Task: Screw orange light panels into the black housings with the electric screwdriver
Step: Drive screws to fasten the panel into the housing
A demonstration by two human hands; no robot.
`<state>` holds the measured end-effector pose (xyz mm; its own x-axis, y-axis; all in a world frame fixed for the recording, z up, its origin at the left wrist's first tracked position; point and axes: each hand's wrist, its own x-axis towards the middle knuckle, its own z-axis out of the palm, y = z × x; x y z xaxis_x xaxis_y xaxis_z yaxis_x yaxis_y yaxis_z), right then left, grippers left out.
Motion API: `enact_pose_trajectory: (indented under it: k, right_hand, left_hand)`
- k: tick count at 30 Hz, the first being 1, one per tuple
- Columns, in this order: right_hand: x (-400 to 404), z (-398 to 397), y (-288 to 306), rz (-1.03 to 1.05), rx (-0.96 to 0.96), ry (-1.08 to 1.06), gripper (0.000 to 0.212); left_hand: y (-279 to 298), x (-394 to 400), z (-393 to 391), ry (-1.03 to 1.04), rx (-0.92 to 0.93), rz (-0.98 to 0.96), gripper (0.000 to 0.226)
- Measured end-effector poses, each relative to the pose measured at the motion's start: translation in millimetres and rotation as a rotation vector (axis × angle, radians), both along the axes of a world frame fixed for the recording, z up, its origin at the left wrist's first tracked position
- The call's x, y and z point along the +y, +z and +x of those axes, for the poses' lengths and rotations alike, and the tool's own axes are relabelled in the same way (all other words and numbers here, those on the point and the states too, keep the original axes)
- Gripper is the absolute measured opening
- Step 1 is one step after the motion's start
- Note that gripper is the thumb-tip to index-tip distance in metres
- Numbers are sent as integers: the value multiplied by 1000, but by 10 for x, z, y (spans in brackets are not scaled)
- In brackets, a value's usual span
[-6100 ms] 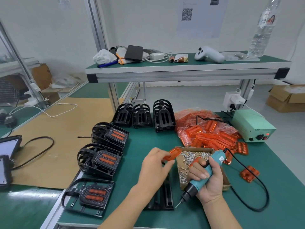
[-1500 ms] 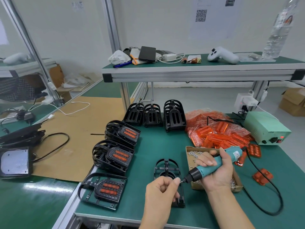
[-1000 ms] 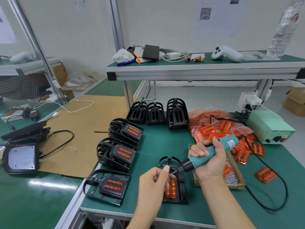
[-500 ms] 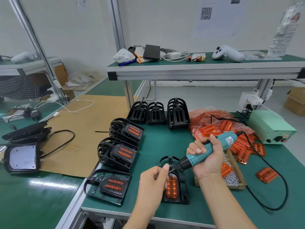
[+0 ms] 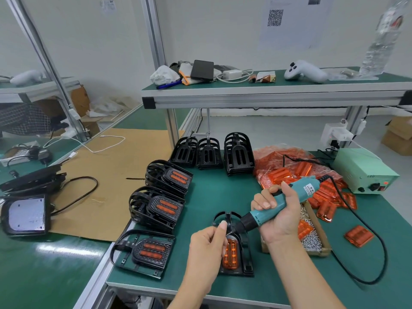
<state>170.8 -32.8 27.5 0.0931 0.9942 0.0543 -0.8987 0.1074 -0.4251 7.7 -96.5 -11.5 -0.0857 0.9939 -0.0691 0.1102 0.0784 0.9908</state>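
Note:
A black housing (image 5: pixel 246 262) lies on the green table in front of me with an orange light panel (image 5: pixel 230 255) set in it. My right hand (image 5: pixel 278 216) grips the teal electric screwdriver (image 5: pixel 270 207), whose tip slants down-left to the panel's top end. My left hand (image 5: pixel 208 247) has its fingers curled and pinches something small at the tip, apparently a screw. To the left stand stacks of finished housings (image 5: pixel 161 207) with orange panels. Empty housings (image 5: pixel 208 153) stand at the back.
A cardboard box of screws (image 5: pixel 313 239) sits right of my hands. A bag of orange panels (image 5: pixel 287 168) and loose panels (image 5: pixel 358 235) lie behind and to the right. The green power supply (image 5: pixel 365 170) stands at far right, its black cable (image 5: pixel 370 241) looping across the table.
The orange panel went from my left hand into the housing. The screwdriver swung from the screw box to the panel's top end, and my left hand came up to its tip.

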Motion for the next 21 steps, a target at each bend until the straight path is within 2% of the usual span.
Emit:
enact_pose_trajectory:
  k: [3,8,11,14,21]
  right_hand:
    - [-11,-8,0,0,-21,1,45]
    - [-1,-8,24,14,-62,-8,25]
    - [9,-10,30,20,-71,-13,22]
    - [16,1,30,18,-64,-17,23]
    - [-4,28,-14,17,-47,-4,42]
  left_hand:
    - [-5,-1,-3,-10,0,-24,56]
    - [31,11,1,-54,-61,-89,59]
    - [43,32,14,-43,-65,-87,57]
    - [38,42,18,-39,-38,-64,57]
    - [23,21,14,-38,7,-43,56]
